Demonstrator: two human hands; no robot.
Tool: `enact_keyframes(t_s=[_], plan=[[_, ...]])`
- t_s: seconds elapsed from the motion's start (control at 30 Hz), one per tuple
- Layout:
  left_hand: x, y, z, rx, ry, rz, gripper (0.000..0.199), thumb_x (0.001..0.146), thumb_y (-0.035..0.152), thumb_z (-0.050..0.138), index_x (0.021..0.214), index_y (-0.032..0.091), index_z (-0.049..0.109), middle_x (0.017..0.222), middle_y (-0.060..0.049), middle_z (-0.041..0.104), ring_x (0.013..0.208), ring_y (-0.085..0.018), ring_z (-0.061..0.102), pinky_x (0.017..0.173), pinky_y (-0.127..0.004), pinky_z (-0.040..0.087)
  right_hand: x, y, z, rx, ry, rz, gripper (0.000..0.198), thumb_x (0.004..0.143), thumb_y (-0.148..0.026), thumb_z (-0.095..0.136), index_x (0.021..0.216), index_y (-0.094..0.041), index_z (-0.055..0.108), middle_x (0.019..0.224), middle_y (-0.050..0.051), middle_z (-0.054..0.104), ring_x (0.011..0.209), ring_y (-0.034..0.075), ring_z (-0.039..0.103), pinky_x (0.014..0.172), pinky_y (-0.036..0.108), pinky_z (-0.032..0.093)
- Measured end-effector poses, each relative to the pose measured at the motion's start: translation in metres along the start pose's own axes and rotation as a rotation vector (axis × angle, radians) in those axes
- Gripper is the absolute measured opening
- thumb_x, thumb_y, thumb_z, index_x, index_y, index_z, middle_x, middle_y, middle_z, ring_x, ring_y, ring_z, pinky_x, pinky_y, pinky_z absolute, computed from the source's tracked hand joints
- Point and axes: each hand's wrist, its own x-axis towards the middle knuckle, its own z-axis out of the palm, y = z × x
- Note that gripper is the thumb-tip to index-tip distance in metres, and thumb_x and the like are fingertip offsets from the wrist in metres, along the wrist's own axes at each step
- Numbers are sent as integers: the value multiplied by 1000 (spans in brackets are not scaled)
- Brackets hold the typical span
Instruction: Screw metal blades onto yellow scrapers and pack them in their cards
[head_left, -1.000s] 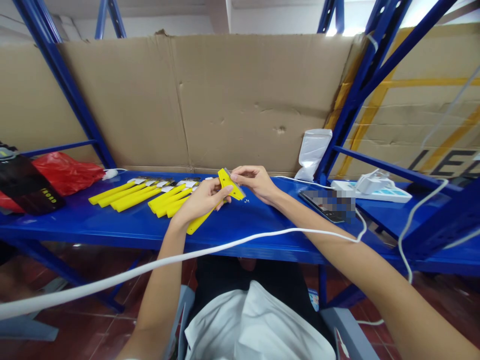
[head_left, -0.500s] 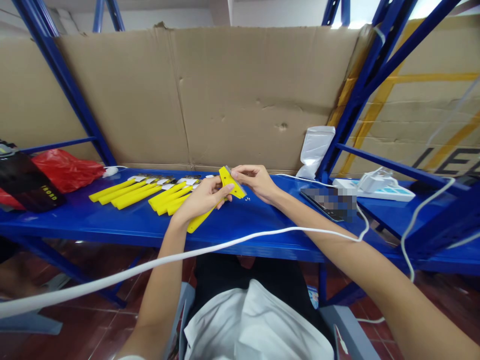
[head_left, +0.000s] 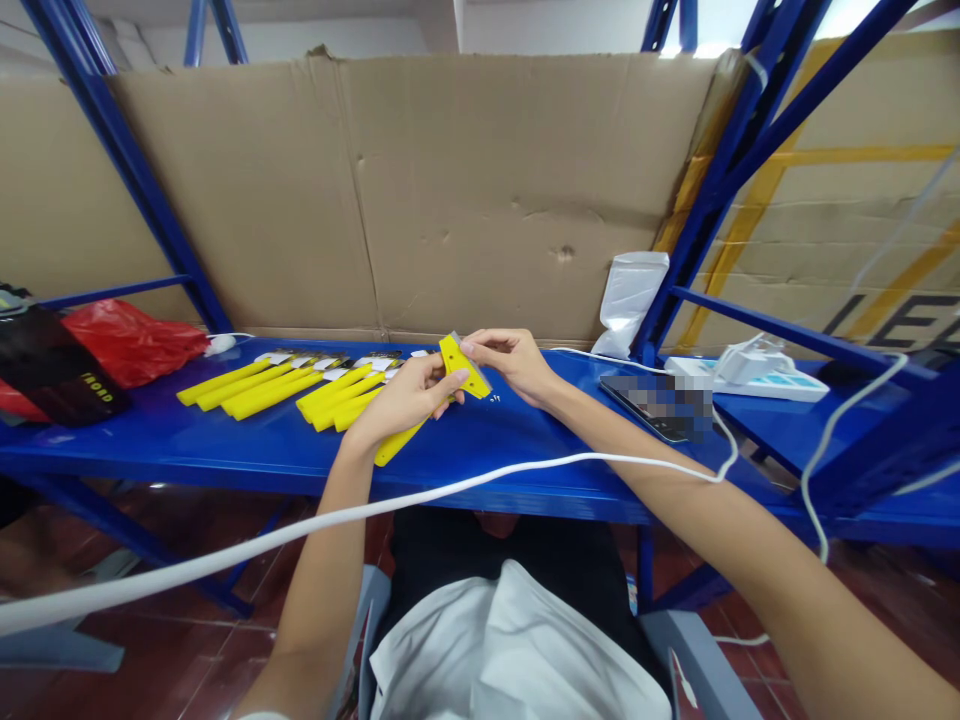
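A: Entry. Left hand (head_left: 409, 397): grip closed around the handle of a yellow scraper (head_left: 431, 402), thumb laid across the upper part of the handle. The handle runs down toward 7 o'clock from the hand, its end just above the blue surface (head_left: 247, 450).

B: Right hand?

A: Right hand (head_left: 514, 362): fingertips pinched on the scraper's wide head, at its 1 o'clock end. So both hands grip the same tool, which is held a little above the surface, near its middle.

B: Blade visible?

A: A thin grey edge along the head; too small to say more. A few tiny specks lie on the surface just at 4 o'clock of the head, maybe screws; cannot tell.

B: Surroundings?

A: At 9 o'clock of the left hand, a row of yellow scrapers (head_left: 285, 385) lies flat on the surface, side by side. Farther at 9 o'clock, a red bag (head_left: 135, 340). At 3 o'clock of the right hand, a phone (head_left: 656, 405) lies flat; beyond it a power strip (head_left: 750, 378). A white cable (head_left: 450, 490) crosses in front of both forearms. A cardboard sheet (head_left: 465, 190) stands behind.
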Motion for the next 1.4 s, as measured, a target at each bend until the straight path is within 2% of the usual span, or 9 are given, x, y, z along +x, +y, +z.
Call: enact_keyframes(t_s=[0.27,0.6,0.8,0.9,1.03,1.2,1.4], plan=[[0,3,-1,6,-6,-12,47,100,61,78,104,15,74,87,-7,77,56,-12,59,57,-28,50,1,-3,-2,-15,-31,16,33,81,-56,100,90,-25,92,94,4,84,83,17,66,82,34,53],[-3,5,-1,13,-38,-23,47,101,62,77,103,16,73,86,-6,75,55,-12,59,56,-27,49,2,-4,-4,62,-78,118,34,73,-54,105,85,-25,91,93,4,84,81,15,66,78,32,52],[-2,5,-1,2,-22,-8,47,101,63,77,101,16,74,86,-7,76,55,-12,59,56,-27,49,0,-5,-1,46,-75,104,34,77,-57,102,85,-26,92,99,5,85,85,16,68,80,33,54],[-2,4,-1,-2,-15,1,49,101,65,76,100,16,75,85,-7,77,54,-12,58,56,-27,48,-1,-6,2,58,-60,79,34,78,-58,101,88,-26,93,110,7,86,98,20,73,90,36,58],[-2,4,-1,3,-14,-17,46,100,61,79,99,15,74,84,-7,77,56,-12,59,58,-27,50,-2,-7,3,64,-72,43,29,75,-52,104,86,-27,93,112,7,86,107,23,75,103,41,58],[-2,6,0,7,-18,-42,46,99,61,80,99,15,74,85,-7,78,57,-12,61,59,-27,51,-2,-9,2,44,-57,21,25,76,-47,104,81,-26,91,108,5,82,97,19,73,97,39,57],[-2,7,0,48,-4,-64,48,100,62,78,88,16,73,83,-8,79,58,-13,63,60,-27,51,-2,-10,1,7,-31,4,31,74,-53,104,78,-25,89,105,5,78,95,19,69,95,40,56]])
